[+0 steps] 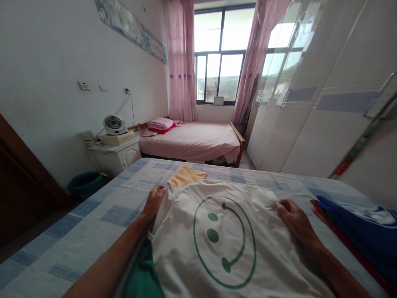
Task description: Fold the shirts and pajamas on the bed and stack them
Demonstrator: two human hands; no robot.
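Note:
A white shirt (pixel 182 219) with a green smiley print is spread sideways across the bed in front of me, its neckline toward the left. My left hand (pixel 155 201) is closed on the shirt's edge near the neckline. At the opposite side, my right hand (pixel 290 213) pinches the shirt's right edge. A yellow cloth (pixel 187 176) sticks out beyond the shirt's far left corner. Green fabric (pixel 144 271) shows beside my left forearm, partly under the shirt.
Folded dark blue clothes (pixel 353 223) lie at the right on the checked bedsheet (pixel 120 219). Beyond stands a second bed (pixel 201 138) with pink bedding. A fan (pixel 114 124) rests on a white cabinet (pixel 130 154); a bin (pixel 87 182) is at the left. Wardrobe doors (pixel 307 124) line the right.

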